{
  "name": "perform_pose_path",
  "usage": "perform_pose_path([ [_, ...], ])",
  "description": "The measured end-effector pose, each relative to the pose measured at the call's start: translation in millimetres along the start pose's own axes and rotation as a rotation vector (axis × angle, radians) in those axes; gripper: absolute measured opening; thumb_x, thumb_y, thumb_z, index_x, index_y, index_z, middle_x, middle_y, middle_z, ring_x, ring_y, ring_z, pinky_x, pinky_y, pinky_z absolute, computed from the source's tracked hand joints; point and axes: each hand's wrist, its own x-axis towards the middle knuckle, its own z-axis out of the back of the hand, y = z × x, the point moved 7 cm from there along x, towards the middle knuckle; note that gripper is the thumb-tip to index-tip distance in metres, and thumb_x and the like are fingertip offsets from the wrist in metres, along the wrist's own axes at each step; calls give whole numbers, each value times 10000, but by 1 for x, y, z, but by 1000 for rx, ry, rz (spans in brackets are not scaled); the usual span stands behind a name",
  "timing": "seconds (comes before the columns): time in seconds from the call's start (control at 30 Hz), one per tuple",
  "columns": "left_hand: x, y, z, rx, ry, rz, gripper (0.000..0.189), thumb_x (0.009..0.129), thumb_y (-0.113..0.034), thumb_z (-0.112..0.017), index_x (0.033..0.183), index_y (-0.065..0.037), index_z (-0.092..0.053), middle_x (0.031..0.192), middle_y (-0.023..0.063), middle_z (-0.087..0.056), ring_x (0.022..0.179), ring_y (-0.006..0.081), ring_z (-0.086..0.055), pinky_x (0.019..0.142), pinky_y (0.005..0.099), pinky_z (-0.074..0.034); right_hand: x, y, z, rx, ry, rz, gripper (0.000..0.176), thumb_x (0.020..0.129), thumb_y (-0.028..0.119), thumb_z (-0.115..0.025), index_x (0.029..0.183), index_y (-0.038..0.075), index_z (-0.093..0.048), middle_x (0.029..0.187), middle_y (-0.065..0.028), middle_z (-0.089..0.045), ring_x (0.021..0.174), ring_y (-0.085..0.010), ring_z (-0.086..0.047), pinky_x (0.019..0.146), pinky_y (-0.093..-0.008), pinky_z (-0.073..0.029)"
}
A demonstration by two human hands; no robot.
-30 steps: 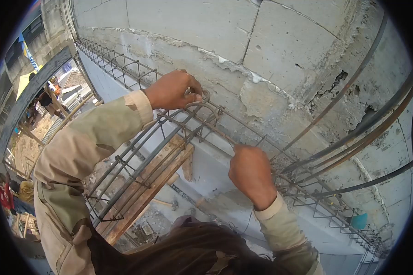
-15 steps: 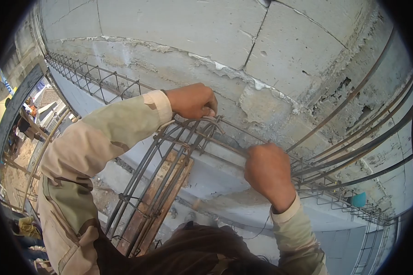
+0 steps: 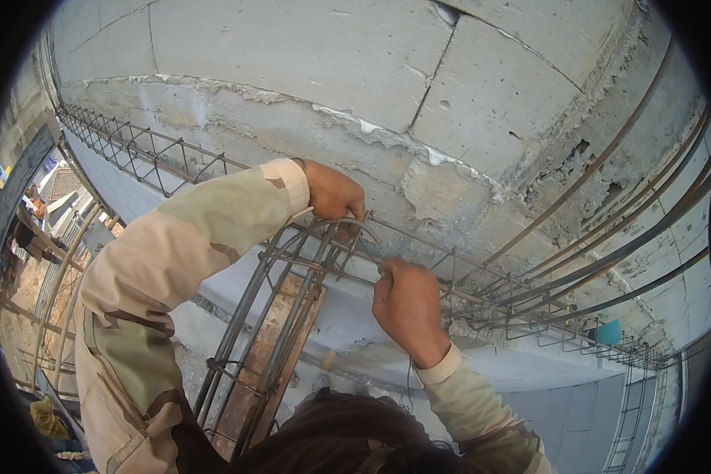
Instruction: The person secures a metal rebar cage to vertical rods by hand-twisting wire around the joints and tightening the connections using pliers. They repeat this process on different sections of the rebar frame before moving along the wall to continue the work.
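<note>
My left hand [image 3: 336, 194] reaches down over the hooked ends of the steel rebar [image 3: 355, 223], where a rebar cage meets a second cage along the wall. Its fingers are bent and closed among the bars; what they grip is hidden. To the right, my right hand [image 3: 409, 304] is closed in a fist, thumb and forefinger pinched, just in front of the wall-side bars. A thin dark wire [image 3: 409, 387] trails below this fist and seems to come from it. The near rebar cage [image 3: 237, 347] runs down toward my body over a wooden plank [image 3: 253, 371].
A grey block wall [image 3: 292, 47] rises ahead. Long bent bars [image 3: 600, 178] sweep across the right side. A teal object [image 3: 606, 332] sits on the right-hand cage. At the left, a dark beam [image 3: 20, 189] and bamboo poles [image 3: 55, 308] stand above a lower area.
My right hand has moved left, closer to my left hand, and the thin wire has shifted with it. My left hand's fingers have dropped lower among the hooked bars. The view has shifted slightly.
</note>
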Motion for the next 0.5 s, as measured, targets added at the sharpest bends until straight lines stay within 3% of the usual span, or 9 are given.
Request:
perform_pose_path([
  [0.13, 0, -8, 2, 2, 52, 91, 344, 758, 38, -590, 1014, -61, -798, 977, 128, -782, 928, 235, -699, 830, 384, -520, -2, 1, -3, 34, -36, -27, 116, 810, 15, -646, 878, -79, -650, 725, -288, -660, 711, -489, -666, 704, -553, -529],
  [0.2, 1, -10, 4, 115, -30, 104, 335, 713, 42, -600, 950, -75, -805, 908, 105, -782, 862, 235, -704, 780, 384, -521, -4, 3, -5, 47, -50, -16, 118, 816, 17, -646, 887, -76, -655, 747, -289, -667, 725, -487, -670, 712, -551, -530],
  [0.4, 1, -14, 9, 167, -114, 12, 279, 706, 31, -631, 878, -86, -818, 798, 65, -775, 777, 224, -729, 715, 396, -542, -11, 0, -13, 130, -75, -63, 165, 842, 43, -653, 970, -56, -684, 825, -275, -696, 794, -477, -683, 735, -546, -541],
  [0.5, 0, -15, 14, 168, -156, 1, 243, 727, 4, -669, 872, -109, -828, 826, 81, -782, 812, 235, -745, 722, 400, -556, -6, 5, -14, 73, -31, -67, 185, 848, 65, -663, 992, -48, -690, 850, -263, -705, 796, -471, -688, 735, -544, -549],
])
